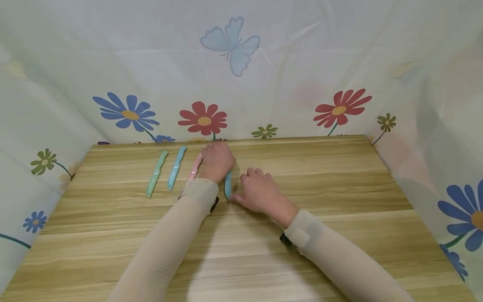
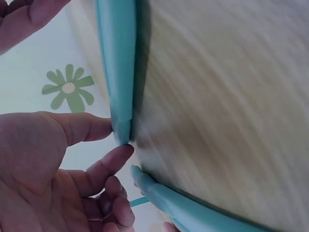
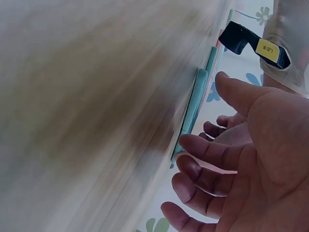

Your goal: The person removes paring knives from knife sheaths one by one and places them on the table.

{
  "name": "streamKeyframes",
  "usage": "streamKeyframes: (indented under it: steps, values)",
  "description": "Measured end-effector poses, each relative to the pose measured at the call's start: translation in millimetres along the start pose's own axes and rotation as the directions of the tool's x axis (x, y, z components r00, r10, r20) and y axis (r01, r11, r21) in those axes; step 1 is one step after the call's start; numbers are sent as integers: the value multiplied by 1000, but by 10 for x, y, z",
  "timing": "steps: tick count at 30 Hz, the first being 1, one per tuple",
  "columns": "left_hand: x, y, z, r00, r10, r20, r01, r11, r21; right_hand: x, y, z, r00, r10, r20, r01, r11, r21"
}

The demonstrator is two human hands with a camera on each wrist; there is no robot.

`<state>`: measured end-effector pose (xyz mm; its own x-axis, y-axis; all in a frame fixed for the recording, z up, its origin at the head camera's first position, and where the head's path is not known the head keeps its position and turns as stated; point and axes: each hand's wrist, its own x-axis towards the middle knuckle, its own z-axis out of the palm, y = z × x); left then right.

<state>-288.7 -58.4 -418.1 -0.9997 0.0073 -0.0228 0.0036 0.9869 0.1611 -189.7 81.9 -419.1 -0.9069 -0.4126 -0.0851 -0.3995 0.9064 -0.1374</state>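
Observation:
My left hand [image 1: 218, 160] reaches over a blue sheathed knife [image 1: 228, 184] near the back of the table. In the left wrist view, its thumb and forefinger pinch the end of this knife [image 2: 118, 63], which looks teal there. A pink knife [image 1: 194, 170] lies just left of that hand, partly hidden by hand and sleeve. My right hand [image 1: 260, 191] is beside the blue knife, its thumb close to the near end. In the right wrist view the fingers of the right hand [image 3: 251, 145] are relaxed, holding nothing. Another teal knife [image 2: 193, 208] shows in the left wrist view.
A green knife [image 1: 156, 174] and another light-blue knife [image 1: 176, 167] lie to the left, roughly parallel, on the wood-grain table [image 1: 320, 176]. A flower-printed cloth [image 1: 286, 92] rises behind the table's back edge and along both sides.

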Motion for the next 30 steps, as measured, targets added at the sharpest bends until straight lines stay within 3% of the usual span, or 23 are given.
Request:
streamKeyframes:
  steps: [14,30]
  values:
    - [-57,69,-21,990,-52,130,44,997,63,15,-63,59,1000,-14,19,15,1000,-27]
    - [-66,86,19,993,-42,108,32,995,89,-2,-33,76,1000,-11,20,11,1000,-26]
